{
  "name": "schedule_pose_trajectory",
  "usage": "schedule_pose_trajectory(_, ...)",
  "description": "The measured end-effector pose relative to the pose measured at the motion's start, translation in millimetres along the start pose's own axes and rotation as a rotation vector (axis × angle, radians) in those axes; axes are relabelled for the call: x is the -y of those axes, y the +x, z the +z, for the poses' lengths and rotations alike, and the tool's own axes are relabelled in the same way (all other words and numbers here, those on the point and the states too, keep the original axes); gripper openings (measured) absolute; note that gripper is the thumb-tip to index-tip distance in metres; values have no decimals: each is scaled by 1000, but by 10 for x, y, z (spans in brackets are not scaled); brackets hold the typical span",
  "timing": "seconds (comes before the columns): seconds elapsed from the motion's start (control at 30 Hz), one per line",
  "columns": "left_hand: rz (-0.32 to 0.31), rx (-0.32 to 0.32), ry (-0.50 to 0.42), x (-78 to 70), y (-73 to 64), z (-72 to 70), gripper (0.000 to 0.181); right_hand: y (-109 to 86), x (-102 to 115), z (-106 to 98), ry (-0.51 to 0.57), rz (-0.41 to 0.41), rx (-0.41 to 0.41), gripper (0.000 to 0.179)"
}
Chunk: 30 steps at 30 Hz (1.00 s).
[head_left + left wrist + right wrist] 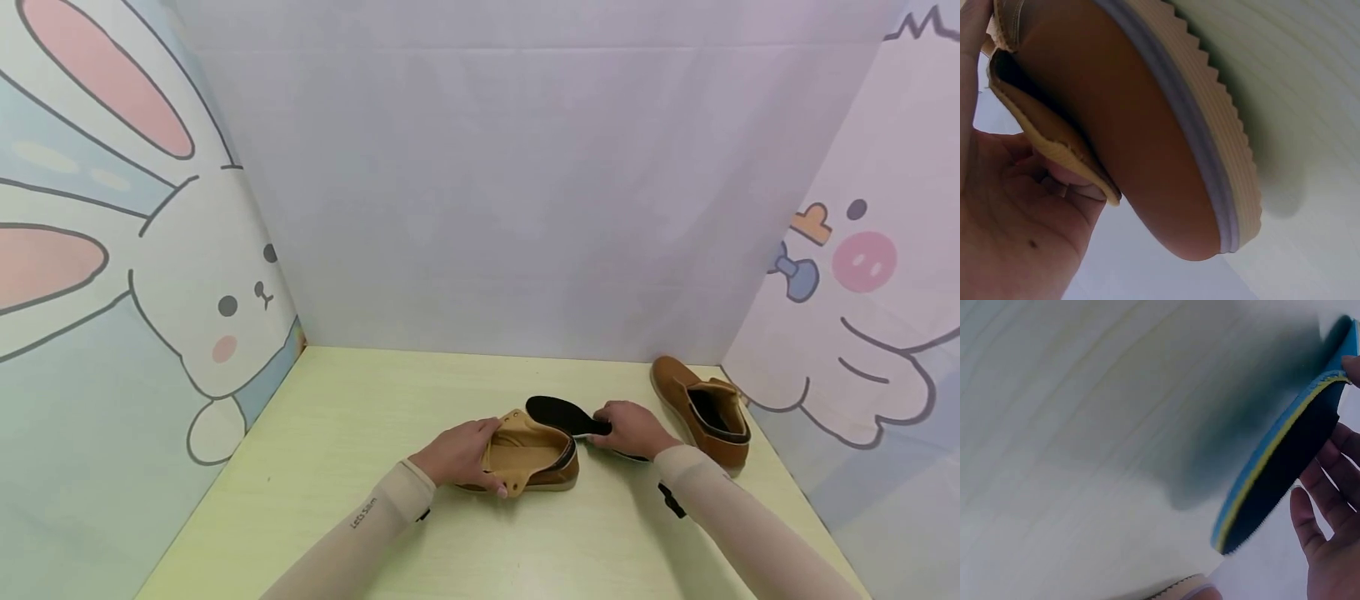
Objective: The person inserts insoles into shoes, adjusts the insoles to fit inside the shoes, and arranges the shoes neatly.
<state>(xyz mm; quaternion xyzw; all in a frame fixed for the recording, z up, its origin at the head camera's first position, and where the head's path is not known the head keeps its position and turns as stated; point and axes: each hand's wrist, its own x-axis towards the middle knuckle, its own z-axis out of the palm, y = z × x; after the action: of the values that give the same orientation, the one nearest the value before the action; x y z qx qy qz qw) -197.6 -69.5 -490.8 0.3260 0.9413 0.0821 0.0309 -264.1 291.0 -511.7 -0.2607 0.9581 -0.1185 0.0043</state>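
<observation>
A brown ankle shoe with a tan lining sits on the table, its laceless eyelet flaps spread wide. My left hand grips it at the front of the opening, thumb on the near flap. In the left wrist view, the shoe's brown side and ridged pale sole show, with curled fingers at the flap. My right hand pinches a black insole just right of the shoe. The right wrist view shows the insole tilted, with a yellow and blue layered edge; a dark edge also shows below that hand.
A second brown shoe stands at the right back of the pale yellow table, beyond my right hand. A plain pale backdrop closes off the rear, and cartoon-printed side panels flank the table.
</observation>
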Motion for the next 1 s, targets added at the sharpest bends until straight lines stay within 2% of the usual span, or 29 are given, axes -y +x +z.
schedule_pose_trajectory(0.33, -13, 13, -23, 4, 0, 0, 117, -46, 57, -272, 50, -25, -81, 22)
schedule_pose_trajectory(0.47, -15, 10, -20, 0, -1, -3, 118, -61, 100, -430, 70, -88, -102, 4)
schedule_pose_trajectory(0.6, -13, 8, -21, 2, -10, -2, 119, -58, 181, -634, 81, -190, -111, 23)
schedule_pose_trajectory(0.7, -11, 9, -31, 1, -19, -8, 120, -60, 276, -800, 72, -248, -93, 21)
schedule_pose_trajectory(0.8, -8, 9, -35, 1, -21, -12, 121, -66, 394, -960, 46, -272, -57, 5)
schedule_pose_trajectory(0.87, -5, 7, -38, 0, -21, -17, 120, -65, 483, -1059, 33, -288, -31, 10)
schedule_pose_trajectory(1.0, -1, 0, -49, 3, -18, -22, 120, -51, 683, -1221, 18, -342, 26, 7)
